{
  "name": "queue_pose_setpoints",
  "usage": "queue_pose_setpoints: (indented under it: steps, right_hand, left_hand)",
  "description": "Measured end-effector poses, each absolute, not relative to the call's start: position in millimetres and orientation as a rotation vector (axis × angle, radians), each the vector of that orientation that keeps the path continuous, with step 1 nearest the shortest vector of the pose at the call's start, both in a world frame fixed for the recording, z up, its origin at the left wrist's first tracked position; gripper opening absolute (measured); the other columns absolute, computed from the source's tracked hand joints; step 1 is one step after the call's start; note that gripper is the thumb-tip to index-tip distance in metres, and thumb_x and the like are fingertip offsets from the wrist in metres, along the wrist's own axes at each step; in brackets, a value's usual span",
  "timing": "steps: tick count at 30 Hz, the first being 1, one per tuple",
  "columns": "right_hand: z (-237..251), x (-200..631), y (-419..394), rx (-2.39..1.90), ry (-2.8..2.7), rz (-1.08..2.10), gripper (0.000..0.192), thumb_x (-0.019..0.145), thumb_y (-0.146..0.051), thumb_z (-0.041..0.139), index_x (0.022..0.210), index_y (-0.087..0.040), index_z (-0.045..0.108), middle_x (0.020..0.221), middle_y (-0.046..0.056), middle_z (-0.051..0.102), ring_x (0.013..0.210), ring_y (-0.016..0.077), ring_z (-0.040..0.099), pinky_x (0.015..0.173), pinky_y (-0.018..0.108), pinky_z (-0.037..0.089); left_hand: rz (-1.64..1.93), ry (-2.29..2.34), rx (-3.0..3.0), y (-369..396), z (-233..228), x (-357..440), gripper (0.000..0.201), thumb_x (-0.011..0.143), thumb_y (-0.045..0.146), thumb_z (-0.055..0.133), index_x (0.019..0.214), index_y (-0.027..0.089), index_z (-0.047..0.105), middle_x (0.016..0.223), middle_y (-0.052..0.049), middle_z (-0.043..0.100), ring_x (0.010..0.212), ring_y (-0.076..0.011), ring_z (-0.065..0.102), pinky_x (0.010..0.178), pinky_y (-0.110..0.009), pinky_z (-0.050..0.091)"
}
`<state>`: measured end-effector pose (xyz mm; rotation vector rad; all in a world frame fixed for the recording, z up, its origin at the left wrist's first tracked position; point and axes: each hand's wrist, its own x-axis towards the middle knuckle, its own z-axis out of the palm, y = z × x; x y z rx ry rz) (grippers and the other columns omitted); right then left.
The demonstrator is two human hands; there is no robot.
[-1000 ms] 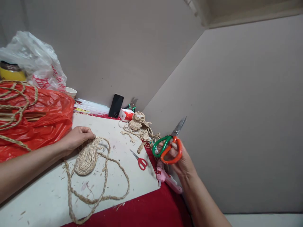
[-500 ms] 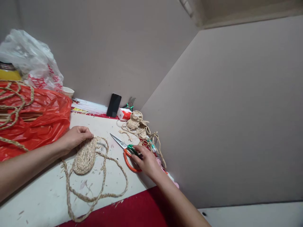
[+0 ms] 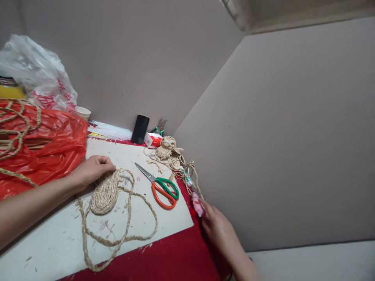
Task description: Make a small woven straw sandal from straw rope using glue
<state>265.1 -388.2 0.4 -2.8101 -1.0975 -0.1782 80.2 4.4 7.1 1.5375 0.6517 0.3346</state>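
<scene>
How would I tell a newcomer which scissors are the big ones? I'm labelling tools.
Find the white board on the red tablecloth. Right of the coiled braided rope oval under the left hand, the scissors lie flat, blades toward the wall. One handle loop is green, the other orange.

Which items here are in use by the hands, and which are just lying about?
In use:
left hand on coiled braid oval
right hand on pink tool

Lying about:
scissors
phone
red bag
paper cup
</scene>
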Motion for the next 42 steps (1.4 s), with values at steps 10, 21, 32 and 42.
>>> queue_pose_setpoints:
  steps: [10, 21, 32, 42]
  right_hand:
    - [22.7, 265.0, -410.3, -1.931, -0.23, 0.052, 0.049, 0.062, -0.042, 0.077, 0.102, -0.016, 0.064, 0.102, 0.008, 0.071, 0.089, 0.023, 0.066, 0.07, 0.026, 0.053]
    - [10.8, 261.5, -411.9, -2.066, -0.441, -0.187, 0.051, 0.065, -0.05, 0.071, 0.102, -0.016, 0.07, 0.093, 0.008, 0.074, 0.082, 0.0243, 0.067, 0.067, 0.027, 0.055]
    - [2.9, 269.4, -415.5, -2.436, -1.242, -0.13, 0.029, 0.083, -0.03, 0.052, 0.108, -0.024, 0.067, 0.105, 0.009, 0.071, 0.097, 0.0241, 0.064, 0.087, 0.038, 0.051]
    - [33.0, 254.6, -337.8, -2.469, -1.352, -0.118, 0.033, 0.088, -0.033, 0.04, 0.109, -0.021, 0.064, 0.113, 0.013, 0.065, 0.104, 0.0253, 0.06, 0.09, 0.038, 0.047]
  left_hand:
    - [0.327, 0.652, 1.541, 5.6, 5.6, 80.6, 0.022, 0.065, 0.033, 0.067, 0.06, 0.016, 0.053, 0.046, 0.006, 0.044, 0.04, -0.0058, 0.036, 0.04, -0.019, 0.022]
    - [0.337, 0.622, 1.543, 8.9, -0.8, 81.0, 0.021, 0.065, 0.032, 0.067, 0.06, 0.016, 0.055, 0.048, 0.006, 0.046, 0.043, -0.006, 0.036, 0.043, -0.02, 0.023]
    - [0.361, 0.574, 1.535, 9.8, -3.4, 80.4, 0.021, 0.064, 0.033, 0.067, 0.061, 0.016, 0.056, 0.051, 0.005, 0.051, 0.046, -0.0079, 0.04, 0.047, -0.021, 0.025]
    - [0.363, 0.589, 1.457, -1.9, 11.8, 76.0, 0.021, 0.063, 0.032, 0.066, 0.059, 0.017, 0.053, 0.047, 0.007, 0.044, 0.042, -0.0066, 0.034, 0.045, -0.021, 0.021]
